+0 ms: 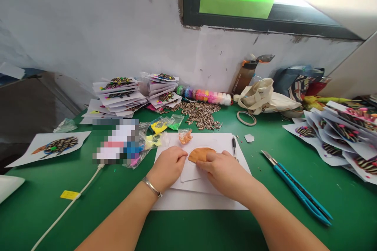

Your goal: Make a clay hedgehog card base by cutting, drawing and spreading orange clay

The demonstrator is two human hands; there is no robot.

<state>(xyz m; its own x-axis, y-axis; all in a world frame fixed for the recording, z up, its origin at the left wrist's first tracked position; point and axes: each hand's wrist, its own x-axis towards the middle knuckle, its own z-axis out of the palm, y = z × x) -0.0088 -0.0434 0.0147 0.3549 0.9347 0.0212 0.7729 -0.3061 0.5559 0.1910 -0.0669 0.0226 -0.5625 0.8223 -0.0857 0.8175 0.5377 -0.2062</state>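
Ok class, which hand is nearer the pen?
Right: the right hand, on the orange clay, is beside the pen; the left hand is farther off, left of the clay.

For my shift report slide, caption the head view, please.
Right hand on flattened orange clay, left hand beside it, white paper beneath, striped seeds behind.

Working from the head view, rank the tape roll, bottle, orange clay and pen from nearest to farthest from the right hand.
1. Orange clay: touched by the right hand, at its left.
2. Pen: on the paper, just beyond the hand.
3. Tape roll: farther back, to the right.
4. Bottle: by the wall.
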